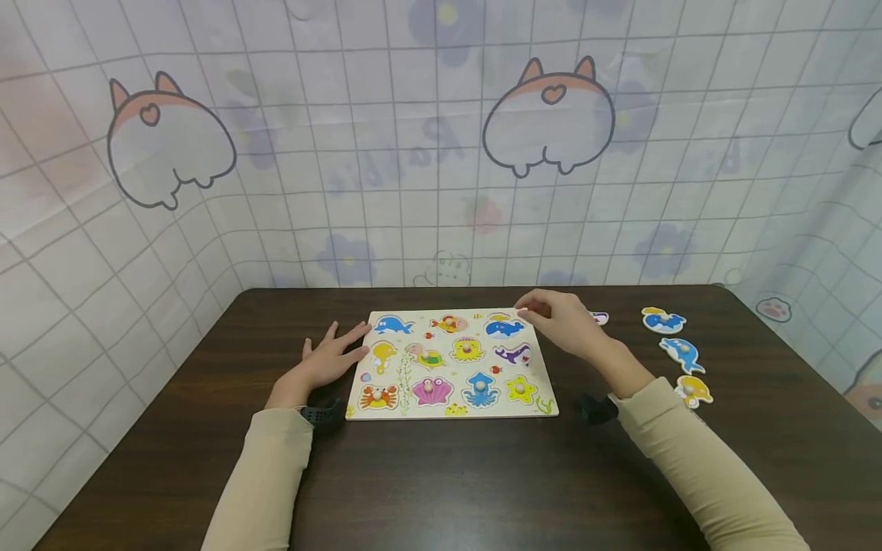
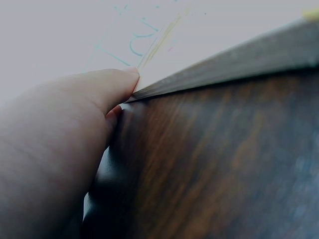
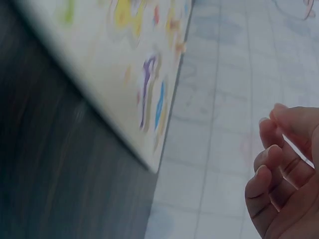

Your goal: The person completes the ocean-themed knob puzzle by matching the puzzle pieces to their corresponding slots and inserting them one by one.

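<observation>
A pale puzzle board [image 1: 406, 317] with colourful sea animals lies on the dark table. My left hand [image 1: 329, 361] rests at its left edge, fingers spread, and in the left wrist view the thumb [image 2: 117, 87] touches the board's rim. Over the upper right corner is my right hand [image 1: 561, 321], fingers loosely bent. In the right wrist view its thumb and forefinger [image 3: 271, 132] come together at the tips, with nothing visible between them. Nearest to it on the board are the blue whale [image 1: 504, 329] and the purple whale [image 1: 513, 354] pictures.
Right of the board lie a blue whale piece [image 1: 664, 321], a blue dolphin piece [image 1: 682, 355] and a yellow piece [image 1: 693, 389]. A purple-and-white piece [image 1: 601, 317] is partly hidden behind the right hand. A patterned curtain [image 1: 413, 199] hangs behind the table.
</observation>
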The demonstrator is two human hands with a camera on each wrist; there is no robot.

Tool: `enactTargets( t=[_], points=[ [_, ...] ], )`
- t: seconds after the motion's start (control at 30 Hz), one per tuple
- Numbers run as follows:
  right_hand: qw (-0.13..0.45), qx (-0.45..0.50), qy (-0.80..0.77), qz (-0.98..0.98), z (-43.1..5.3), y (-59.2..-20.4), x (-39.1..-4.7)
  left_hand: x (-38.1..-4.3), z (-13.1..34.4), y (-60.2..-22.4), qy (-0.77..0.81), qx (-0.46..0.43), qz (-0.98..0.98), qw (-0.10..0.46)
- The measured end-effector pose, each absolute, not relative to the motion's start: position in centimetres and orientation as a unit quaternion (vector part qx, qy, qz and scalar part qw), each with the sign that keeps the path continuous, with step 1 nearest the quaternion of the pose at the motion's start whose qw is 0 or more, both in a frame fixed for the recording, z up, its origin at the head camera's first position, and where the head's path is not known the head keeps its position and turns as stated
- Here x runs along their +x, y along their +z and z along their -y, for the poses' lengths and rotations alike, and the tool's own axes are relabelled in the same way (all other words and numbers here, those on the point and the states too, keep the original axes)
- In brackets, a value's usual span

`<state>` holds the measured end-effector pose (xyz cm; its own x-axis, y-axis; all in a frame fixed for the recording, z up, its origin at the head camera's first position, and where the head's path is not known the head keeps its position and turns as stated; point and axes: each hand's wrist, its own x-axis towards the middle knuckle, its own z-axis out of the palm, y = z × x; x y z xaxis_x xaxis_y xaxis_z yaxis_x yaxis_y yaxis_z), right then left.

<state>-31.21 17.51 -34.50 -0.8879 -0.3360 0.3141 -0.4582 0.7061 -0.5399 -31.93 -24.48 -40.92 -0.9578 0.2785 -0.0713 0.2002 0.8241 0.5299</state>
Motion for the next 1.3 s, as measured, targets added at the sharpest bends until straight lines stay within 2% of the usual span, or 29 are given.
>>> enactTargets(
  t=[0.27, 0.8, 0.93, 1.3],
  points=[
    [0.113, 0.176, 0.326, 0.922, -22.1, -35.4, -33.3, -32.1, 24.6, -41.1, 0.266, 0.128, -0.953, 0.071],
    [0.037, 0.035, 0.370, 0.928, -27.1, -38.1, -36.4, -32.0, 24.7, -41.1, 0.272, 0.128, -0.951, 0.072],
    [0.011, 0.029, 0.384, 0.923, -27.9, -38.6, -36.8, -32.1, 24.8, -41.1, 0.268, 0.127, -0.952, 0.072],
    [-0.006, 0.025, 0.364, 0.931, -28.1, -38.8, -37.0, -31.9, 24.7, -41.0, 0.274, 0.127, -0.950, 0.073]
  ],
)
